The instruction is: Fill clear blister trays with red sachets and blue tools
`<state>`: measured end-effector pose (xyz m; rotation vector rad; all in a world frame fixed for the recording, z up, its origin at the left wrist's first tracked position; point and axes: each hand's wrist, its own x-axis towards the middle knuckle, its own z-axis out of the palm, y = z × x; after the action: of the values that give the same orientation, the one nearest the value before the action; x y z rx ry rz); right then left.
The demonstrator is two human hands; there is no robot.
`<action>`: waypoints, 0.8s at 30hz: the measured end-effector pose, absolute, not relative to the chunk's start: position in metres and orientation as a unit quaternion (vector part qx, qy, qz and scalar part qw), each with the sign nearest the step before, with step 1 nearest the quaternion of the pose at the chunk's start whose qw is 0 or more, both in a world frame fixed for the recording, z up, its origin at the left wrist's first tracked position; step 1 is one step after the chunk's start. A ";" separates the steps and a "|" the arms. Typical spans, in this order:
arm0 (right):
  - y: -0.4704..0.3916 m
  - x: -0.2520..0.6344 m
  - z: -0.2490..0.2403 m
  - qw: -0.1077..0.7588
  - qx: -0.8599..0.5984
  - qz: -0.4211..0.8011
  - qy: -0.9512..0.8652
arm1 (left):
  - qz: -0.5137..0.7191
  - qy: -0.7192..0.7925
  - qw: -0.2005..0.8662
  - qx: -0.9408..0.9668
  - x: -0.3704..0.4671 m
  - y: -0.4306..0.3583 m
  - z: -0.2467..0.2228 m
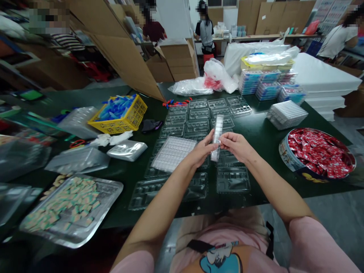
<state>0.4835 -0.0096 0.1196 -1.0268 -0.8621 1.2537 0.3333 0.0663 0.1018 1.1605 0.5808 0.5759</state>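
Note:
Above the middle of the table, my left hand [202, 149] grips a narrow, clear-and-whitish segmented plastic strip [218, 131] by its left side, holding it nearly upright. On the strip's right side, my right hand [235, 145] pinches it between thumb and fingers. Rows of clear plastic blister trays [196, 127] lie beneath and beyond my hands. A flat pack of whitish gridded pieces [174, 153] rests on the trays, left of my left hand. One more clear tray [233, 179] lies closer to me, below my right hand.
At left are a yellow basket [112, 127] of blue items and a metal tray [109, 206] of small green-and-beige pieces. A round tin [290, 153] of red sachets, a stack of white strips [287, 113] and packaged goods [261, 84] stand at right. People work in the background.

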 end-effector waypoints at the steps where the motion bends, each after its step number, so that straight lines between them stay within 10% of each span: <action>1: -0.010 0.484 0.120 0.606 -0.443 0.544 -0.375 | 0.263 0.268 0.758 0.533 0.333 0.066 0.102; 24: -0.016 0.527 0.108 0.678 -0.393 0.529 -0.327 | 0.230 0.219 0.836 0.448 0.352 0.086 0.100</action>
<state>0.5274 -0.0162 0.1082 -0.8830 -0.7336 1.1875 0.3517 0.0858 0.0996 0.9484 0.4635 0.4873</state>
